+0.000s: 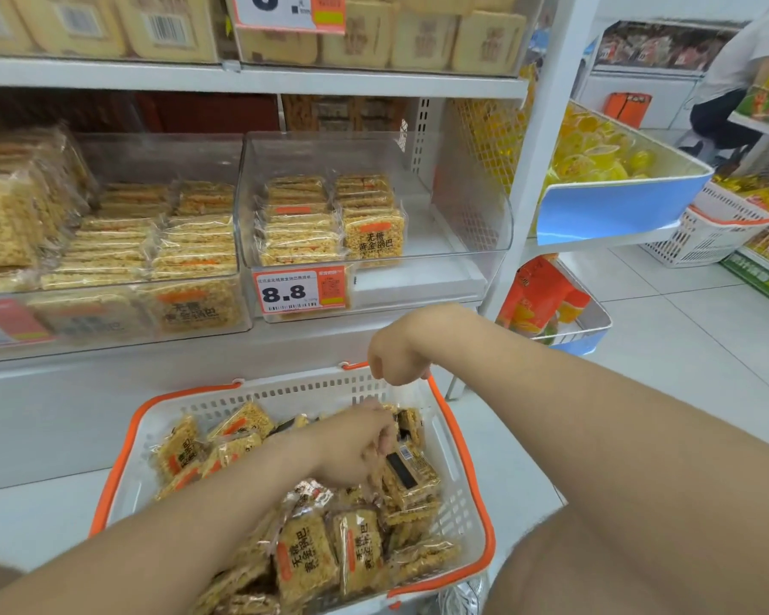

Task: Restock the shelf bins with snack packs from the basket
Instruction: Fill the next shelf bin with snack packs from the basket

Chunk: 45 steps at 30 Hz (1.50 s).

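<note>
- Currently picking: left hand [356, 454] is down in the basket [462, 494], fingers curled round a snack pack [411, 474], barcode side up.
- Loose packs [307, 557] lie heaped just below that grip.
- Right hand [394, 359], just beyond, curls round the orange handle [457, 441], probably steadying.
- Next, likely: lift up and away to the half-filled bin [471, 206]; there is room on its right.

The basket [294, 390] is matt white plastic with a smooth orange rim. Inside the basket, the snack packs [307, 557] show rough, grainy cakes under glossy clear film. Above the basket, the bins [471, 201] are glossy transparent plastic, on a smooth white shelf [311, 335] that looks like painted metal.
</note>
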Motion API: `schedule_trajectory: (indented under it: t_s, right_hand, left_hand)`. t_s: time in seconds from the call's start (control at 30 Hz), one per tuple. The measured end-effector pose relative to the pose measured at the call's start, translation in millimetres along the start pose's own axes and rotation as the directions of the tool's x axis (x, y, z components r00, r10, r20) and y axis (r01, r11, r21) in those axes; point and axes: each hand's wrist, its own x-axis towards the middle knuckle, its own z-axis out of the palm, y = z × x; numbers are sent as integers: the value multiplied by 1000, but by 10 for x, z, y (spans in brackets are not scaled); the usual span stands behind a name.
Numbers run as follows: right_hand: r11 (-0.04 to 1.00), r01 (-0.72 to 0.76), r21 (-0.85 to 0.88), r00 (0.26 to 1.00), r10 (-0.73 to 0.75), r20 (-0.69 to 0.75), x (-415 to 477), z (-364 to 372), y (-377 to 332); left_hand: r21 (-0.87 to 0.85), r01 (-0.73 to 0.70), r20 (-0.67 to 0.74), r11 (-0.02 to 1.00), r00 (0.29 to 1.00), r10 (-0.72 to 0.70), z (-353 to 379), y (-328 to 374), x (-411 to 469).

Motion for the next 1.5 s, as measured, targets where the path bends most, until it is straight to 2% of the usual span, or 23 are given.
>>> schedule_trajectory:
  t_s: [0.13,0.23,0.37,0.47,0.73,0.83,0.93,1.07,1.17,1.23,1.27,1.33,1.4,1.5]
  right_hand:
    - [999,26,20,1000,-26,-7,-85,-60,43]
    - [998,58,30,998,-58,-15,-146,-89,72]
    - [951,107,290,994,-112,2,-140,-99,116]
    - [917,145,371,989,-125,-76,-175,-122,109]
    - [874,170,454,981,-109,-159,-346,-251,74]
    - [887,195,418,961,-89,-260,-403,-298,54]
    - [858,292,422,886,-76,-458,-409,-324,96]
    - [764,439,472,706,31,-707,-383,-394,210]
    - [727,462,509,590,177,-788,-379,-448,297]
    - [715,434,547,522,296,-800,-364,-475,359]
    - [695,424,580,489,363,-793,-336,-485,399]
    - [648,393,652,424,501,-754,-268,-514,488]
    - [600,372,709,392,591,-705,-176,-534,582]
    - [599,370,710,369,606,-705,-25,-551,668]
  left_hand:
    - [-110,-1,-138,994,990,-14,-425,60,-212]
    - [-213,22,-170,977,984,-59,-624,81,-411]
    - [-332,-20,-219,943,974,-57,-771,31,-621]
    - [-492,-39,-226,870,971,-84,-844,19,-743]
    - [-522,-122,-375,844,922,-99,-976,248,-851]
    - [-478,-178,-461,860,884,-73,-1050,338,-853]
    - [-436,-241,-556,867,830,-49,-1153,373,-845]
    - [-367,-286,-748,885,657,-97,-1300,397,-795]
    - [-308,-289,-850,906,511,-125,-1389,466,-728]
    - [-217,-213,-910,953,397,-119,-1435,479,-683]
    - [-186,-168,-921,968,374,-112,-1454,471,-669]
    - [-128,-65,-908,990,409,-91,-1471,428,-640]
    - [-38,36,-866,999,498,-51,-1466,365,-594]
    - [104,146,-811,984,586,-1,-1444,273,-501]
